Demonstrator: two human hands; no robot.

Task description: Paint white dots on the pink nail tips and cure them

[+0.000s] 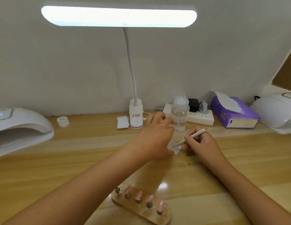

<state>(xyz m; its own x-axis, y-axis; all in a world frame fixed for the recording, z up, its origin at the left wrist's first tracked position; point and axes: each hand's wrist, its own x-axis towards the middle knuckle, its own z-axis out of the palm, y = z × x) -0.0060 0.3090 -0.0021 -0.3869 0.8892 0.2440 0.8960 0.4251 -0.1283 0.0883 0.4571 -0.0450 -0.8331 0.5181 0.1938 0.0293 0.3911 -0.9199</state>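
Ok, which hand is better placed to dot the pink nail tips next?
Right. The right hand grips the pen like a pencil, its tip on the white wipe at the left hand; the nail tips stand close by.

Table (76,159): pale wood-grain top, smooth, with a soft sheen. At 6 o'clock it carries a glossy wood-look holder board (130,204) with grey metal-look studs (118,190) and glossy pink plastic nail tips (160,204). At 9 o'clock, curing lamp (19,127) in smooth glossy white plastic; at 12 o'clock, desk lamp (135,117) in white plastic and a clear plastic bottle (179,114); at 1 o'clock, purple tissue box (239,117) with soft white paper tissue. Centre: pen (193,135) with matt pale shaft and dark metal point, on a thin white paper square (177,148).
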